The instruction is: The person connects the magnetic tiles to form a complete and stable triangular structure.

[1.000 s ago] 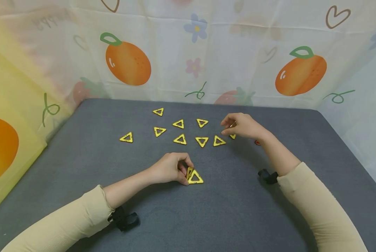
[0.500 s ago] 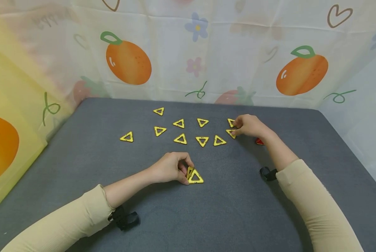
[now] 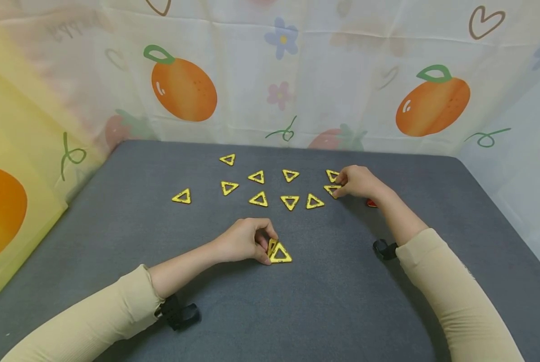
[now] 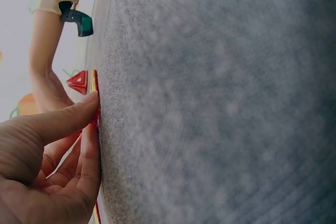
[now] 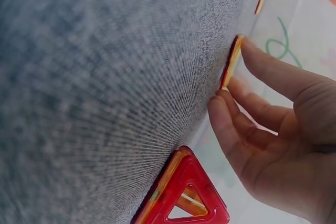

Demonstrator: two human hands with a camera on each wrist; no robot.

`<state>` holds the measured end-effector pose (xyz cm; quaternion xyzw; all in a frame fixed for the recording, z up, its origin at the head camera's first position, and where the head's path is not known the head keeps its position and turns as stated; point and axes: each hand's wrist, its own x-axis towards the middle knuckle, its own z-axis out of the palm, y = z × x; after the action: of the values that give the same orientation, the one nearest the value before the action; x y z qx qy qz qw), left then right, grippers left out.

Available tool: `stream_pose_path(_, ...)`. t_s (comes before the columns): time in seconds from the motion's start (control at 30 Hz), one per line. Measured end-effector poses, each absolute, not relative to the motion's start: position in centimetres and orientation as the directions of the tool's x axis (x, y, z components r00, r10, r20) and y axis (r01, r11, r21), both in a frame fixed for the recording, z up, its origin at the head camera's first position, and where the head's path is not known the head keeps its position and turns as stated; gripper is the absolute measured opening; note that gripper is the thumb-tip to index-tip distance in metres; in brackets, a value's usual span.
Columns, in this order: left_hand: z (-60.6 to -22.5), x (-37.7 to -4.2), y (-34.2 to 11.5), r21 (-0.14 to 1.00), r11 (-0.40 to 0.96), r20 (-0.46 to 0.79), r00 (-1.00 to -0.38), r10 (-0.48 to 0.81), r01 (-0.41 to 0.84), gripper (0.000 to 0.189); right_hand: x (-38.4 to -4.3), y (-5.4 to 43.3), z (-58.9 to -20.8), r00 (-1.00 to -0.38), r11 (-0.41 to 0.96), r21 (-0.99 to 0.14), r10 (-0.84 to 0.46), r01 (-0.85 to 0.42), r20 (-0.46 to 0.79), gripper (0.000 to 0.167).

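In the head view my left hand pinches a tilted yellow triangular magnetic tile. Against it lies a flat yellow triangular tile, on the table in front of me. At the back right, my right hand has thumb and fingers at a yellow triangular tile; another tile is just behind it. The right wrist view shows this hand gripping a thin tile by its ends, low over the table. A red triangular piece stands near that hand.
Several yellow triangular tiles lie spread across the back half of the grey table. A red piece is partly hidden behind my right wrist. A fruit-printed cloth hangs behind the table.
My right hand has shifted slightly to the right and lowered to the tiles at the back right, which show more now. My left hand stays put with its tiles.
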<state>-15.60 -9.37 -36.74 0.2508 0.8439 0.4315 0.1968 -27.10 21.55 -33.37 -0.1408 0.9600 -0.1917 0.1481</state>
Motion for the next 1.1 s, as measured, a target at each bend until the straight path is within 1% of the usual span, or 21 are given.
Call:
stream_pose_path(0.83, -36.77, -15.57, -9.37, 0.828, 0.504, -0.125, -0.797, 0.591, 0.245, 0.042, -27.13, 21.24, -33.44, -0.923, 0.898, -0.388, -0.311, -0.207, -0.226, 0.040)
stream_pose_path(1.1, -36.79, -15.52, -9.50, 0.821, 0.504, -0.108, -0.792, 0.600, 0.270, 0.041, -27.10, 21.15, -33.34, -0.924, 0.893, -0.395, -0.316, -0.214, -0.215, 0.038)
